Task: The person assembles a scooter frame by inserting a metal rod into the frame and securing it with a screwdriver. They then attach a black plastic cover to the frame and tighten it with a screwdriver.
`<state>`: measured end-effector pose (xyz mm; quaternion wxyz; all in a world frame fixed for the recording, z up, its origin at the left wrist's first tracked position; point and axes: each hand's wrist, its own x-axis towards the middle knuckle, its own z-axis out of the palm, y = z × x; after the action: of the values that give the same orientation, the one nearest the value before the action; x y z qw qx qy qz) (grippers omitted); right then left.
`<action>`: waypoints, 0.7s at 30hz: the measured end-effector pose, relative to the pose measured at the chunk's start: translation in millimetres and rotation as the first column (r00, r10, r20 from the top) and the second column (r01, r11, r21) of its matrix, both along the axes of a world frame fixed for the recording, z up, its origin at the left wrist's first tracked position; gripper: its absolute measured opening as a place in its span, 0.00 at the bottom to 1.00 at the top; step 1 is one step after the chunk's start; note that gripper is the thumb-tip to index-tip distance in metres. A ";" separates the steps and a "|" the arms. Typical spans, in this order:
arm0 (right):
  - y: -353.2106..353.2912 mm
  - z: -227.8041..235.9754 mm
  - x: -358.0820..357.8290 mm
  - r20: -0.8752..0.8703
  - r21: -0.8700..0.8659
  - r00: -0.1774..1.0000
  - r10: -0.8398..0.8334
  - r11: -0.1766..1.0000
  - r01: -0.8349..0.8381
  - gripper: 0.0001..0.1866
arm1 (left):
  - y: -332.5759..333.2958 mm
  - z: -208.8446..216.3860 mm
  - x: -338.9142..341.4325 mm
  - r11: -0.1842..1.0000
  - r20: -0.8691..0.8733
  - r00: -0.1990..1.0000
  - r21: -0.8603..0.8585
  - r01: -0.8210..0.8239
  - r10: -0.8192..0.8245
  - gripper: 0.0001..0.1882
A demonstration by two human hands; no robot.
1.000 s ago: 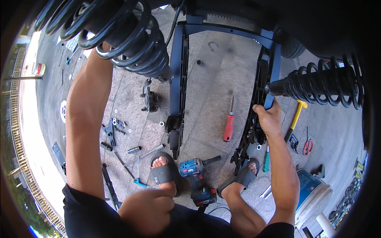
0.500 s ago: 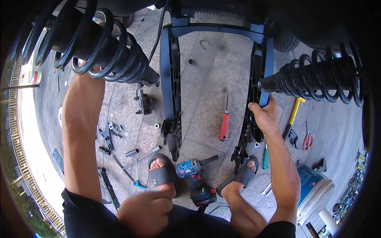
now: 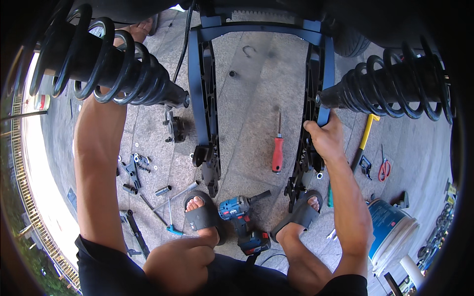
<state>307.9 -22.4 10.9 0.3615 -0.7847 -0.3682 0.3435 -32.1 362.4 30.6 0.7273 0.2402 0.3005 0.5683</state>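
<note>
A blue-and-black forked metal frame [image 3: 193,74] spans the middle, its two long arms reaching toward me. My right hand [image 3: 326,138] is wrapped round its right arm, thumb on the inner side, just below the lower end of the right coil-spring shock absorber [image 3: 395,91]. On the other side, my left arm rises behind the left coil-spring shock absorber [image 3: 106,61], which hides the hand. Beyond that spring a patch of skin shows; I cannot tell whose it is. Between the frame's arms a red-handled screwdriver [image 3: 277,154] lies on the paving.
A blue cordless impact wrench [image 3: 234,209] lies between my sandalled feet. Left of them are sockets [image 3: 163,190], a blue-handled T-wrench [image 3: 174,230] and metal brackets [image 3: 132,170]. To the right are a yellow-handled tool [image 3: 366,133], red-handled scissors [image 3: 384,170] and a blue-and-white bucket [image 3: 390,227].
The frame and both shock absorbers have shifted slightly left and up in the picture. My right hand keeps its hold and shifts with them. The patch of skin beyond the left spring now shows.
</note>
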 end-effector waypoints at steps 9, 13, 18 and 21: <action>-0.7 -6.2 -0.2 -0.027 0.049 1.000 -0.011 0.999 0.012 0.21 | -33.5 1.3 40.5 0.993 -0.020 0.993 0.008 0.118 -0.118 0.14; -1.5 -9.8 0.4 -0.055 0.068 0.998 -0.002 0.998 0.006 0.21 | -25.2 -9.2 31.3 0.788 0.049 0.818 0.309 0.533 -0.573 0.15; -2.1 -12.4 2.7 -0.066 0.077 0.998 -0.002 0.997 0.008 0.22 | -24.7 -11.1 37.1 0.998 -0.007 0.999 -0.061 -0.034 0.033 0.10; -1.9 -11.3 5.3 -0.050 0.047 0.999 -0.002 0.999 0.004 0.22 | -33.3 -3.6 45.8 0.996 -0.034 0.996 -0.032 -0.084 0.083 0.08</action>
<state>313.2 -24.3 -0.5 0.3894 -0.7679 -0.3657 0.3536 13.7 329.1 27.0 0.7018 0.2243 0.3317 0.5892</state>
